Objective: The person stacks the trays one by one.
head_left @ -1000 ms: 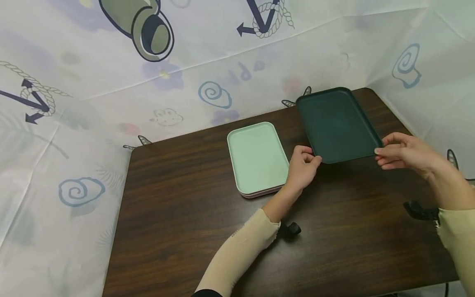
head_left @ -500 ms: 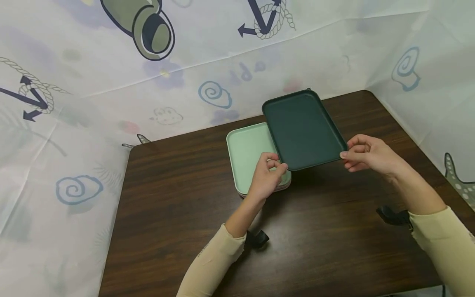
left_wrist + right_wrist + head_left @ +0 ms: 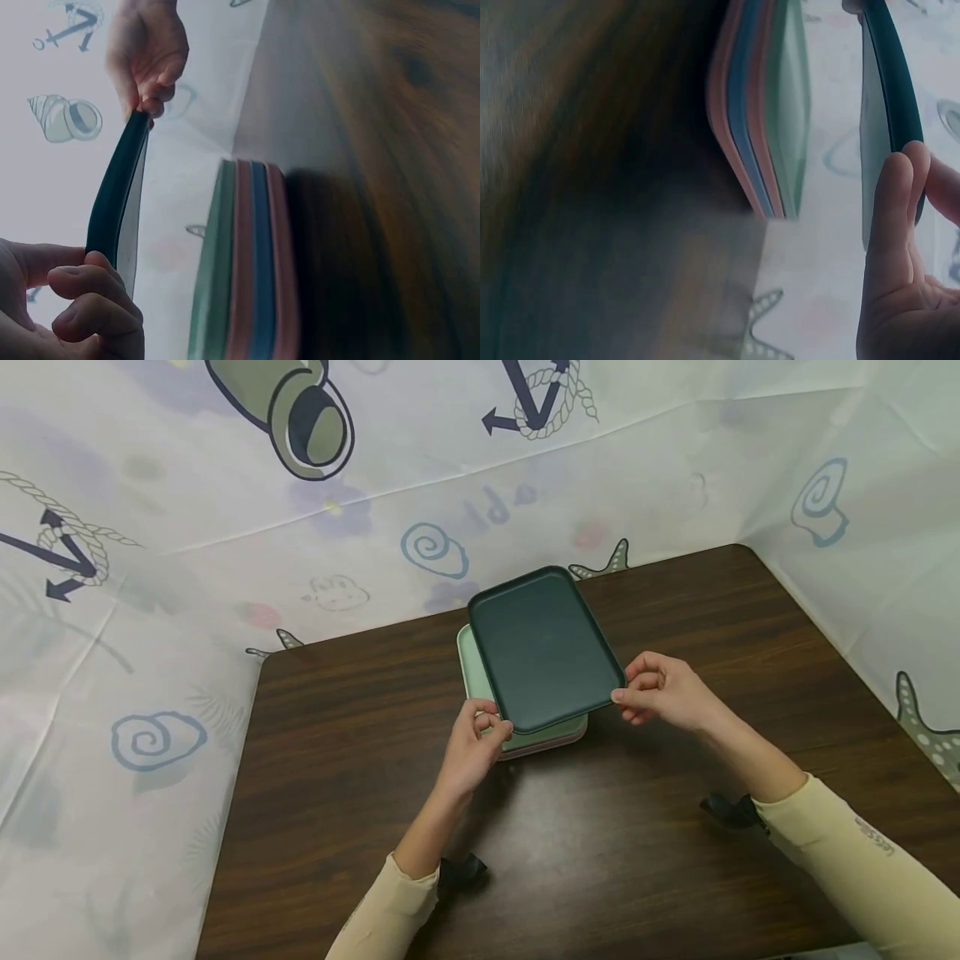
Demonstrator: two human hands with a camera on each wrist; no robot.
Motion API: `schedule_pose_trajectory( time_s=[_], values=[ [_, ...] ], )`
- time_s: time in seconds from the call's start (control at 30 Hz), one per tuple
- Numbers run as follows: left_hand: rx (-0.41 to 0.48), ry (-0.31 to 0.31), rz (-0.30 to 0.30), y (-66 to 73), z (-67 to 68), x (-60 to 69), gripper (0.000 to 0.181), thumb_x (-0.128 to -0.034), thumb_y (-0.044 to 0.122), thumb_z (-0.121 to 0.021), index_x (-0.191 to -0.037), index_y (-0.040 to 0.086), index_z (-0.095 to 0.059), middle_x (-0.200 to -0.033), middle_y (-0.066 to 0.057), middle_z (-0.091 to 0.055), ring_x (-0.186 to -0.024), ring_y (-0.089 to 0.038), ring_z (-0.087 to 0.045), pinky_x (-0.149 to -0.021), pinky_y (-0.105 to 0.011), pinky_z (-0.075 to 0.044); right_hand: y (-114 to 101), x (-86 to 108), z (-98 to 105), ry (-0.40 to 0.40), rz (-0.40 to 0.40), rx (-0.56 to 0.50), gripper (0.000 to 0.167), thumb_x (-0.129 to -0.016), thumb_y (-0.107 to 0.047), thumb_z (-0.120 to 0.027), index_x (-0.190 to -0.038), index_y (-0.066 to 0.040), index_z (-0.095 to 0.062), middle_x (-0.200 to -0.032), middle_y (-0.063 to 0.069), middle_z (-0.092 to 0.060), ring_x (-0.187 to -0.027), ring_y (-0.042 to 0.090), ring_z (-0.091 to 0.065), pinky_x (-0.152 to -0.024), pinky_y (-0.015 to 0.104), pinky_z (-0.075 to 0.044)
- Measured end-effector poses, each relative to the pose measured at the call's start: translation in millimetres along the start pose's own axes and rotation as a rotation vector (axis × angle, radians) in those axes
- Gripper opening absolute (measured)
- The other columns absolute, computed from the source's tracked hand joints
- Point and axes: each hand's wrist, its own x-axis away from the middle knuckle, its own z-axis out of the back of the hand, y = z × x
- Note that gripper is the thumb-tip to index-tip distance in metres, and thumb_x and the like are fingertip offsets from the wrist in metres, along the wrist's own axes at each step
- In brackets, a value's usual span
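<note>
A dark green tray (image 3: pixel 547 647) is held up above a stack of trays, tilted in the head view. My left hand (image 3: pixel 472 747) pinches its near left corner, thumb on top. At the near right corner, my right hand (image 3: pixel 663 691) pinches the rim the same way. Below lies a light green tray (image 3: pixel 472 667), mostly covered in the head view. Both wrist views show the stack from the side: the light green tray (image 3: pixel 214 262) on top, then a pink tray (image 3: pixel 242 262), a blue tray (image 3: pixel 261 262) and another pink tray (image 3: pixel 280 262). A gap separates the held tray from the stack.
The stack stands on a dark wood-grain table (image 3: pixel 337 760), towards its back edge. A patterned white cloth (image 3: pixel 360 535) hangs behind the table and along its sides. A black strap piece (image 3: pixel 462 872) shows at the left wrist, another black piece (image 3: pixel 727 810) at the right.
Both hands have carried the dark green tray leftward and somewhat nearer, from the right of the stack to above it. The light green tray has become mostly covered; the stack has stayed put.
</note>
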Motion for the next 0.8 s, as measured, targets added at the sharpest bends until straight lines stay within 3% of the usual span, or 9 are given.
schedule_pose_trajectory(
  time_s=[0.17, 0.4, 0.63, 0.8],
  values=[
    [-0.014, 0.037, 0.020, -12.2, 16.0, 6.4, 0.026, -0.0941, 0.004, -0.060, -0.114, 0.001, -0.043, -0.074, -0.002, -0.053, -0.046, -0.008, -0.028, -0.051, -0.022, -0.031, 10, -7.1, -21, -0.001, -0.009, 0.020, 0.037, -0.089, -0.009, -0.072, -0.108, 0.008, -0.045, -0.080, 0.016, -0.068, -0.070, 0.031, -0.070, -0.068, 0.047, -0.057],
    [-0.053, 0.065, 0.054, -19.3, 29.4, 7.3, 0.027, -0.0938, 0.001, -0.058, -0.117, -0.001, -0.044, -0.074, -0.002, -0.053, -0.050, -0.008, -0.035, -0.052, -0.022, -0.031, 24, -14.0, -41, 0.019, -0.029, 0.011, 0.034, -0.088, -0.007, -0.073, -0.106, 0.007, -0.047, -0.084, 0.024, -0.068, -0.073, 0.036, -0.070, -0.068, 0.049, -0.056],
    [-0.144, 0.064, 0.066, -9.2, 33.5, 8.4, 0.030, -0.0927, -0.002, -0.057, -0.119, -0.010, -0.044, -0.073, -0.007, -0.052, -0.058, -0.015, -0.043, -0.055, -0.024, -0.034, 29, -17.5, -50, 0.035, -0.006, 0.041, 0.032, -0.088, -0.007, -0.073, -0.104, 0.006, -0.048, -0.083, 0.024, -0.069, -0.074, 0.041, -0.069, -0.067, 0.050, -0.056],
    [-0.210, 0.103, 0.035, -20.0, 34.9, 5.6, 0.029, -0.0920, 0.002, -0.059, -0.118, -0.005, -0.048, -0.073, -0.004, -0.055, -0.065, -0.015, -0.047, -0.062, -0.027, -0.035, 31, -18.8, -51, 0.036, -0.017, 0.067, 0.033, -0.088, -0.009, -0.073, -0.105, 0.007, -0.049, -0.084, 0.023, -0.069, -0.075, 0.041, -0.068, -0.067, 0.049, -0.057]
  ],
)
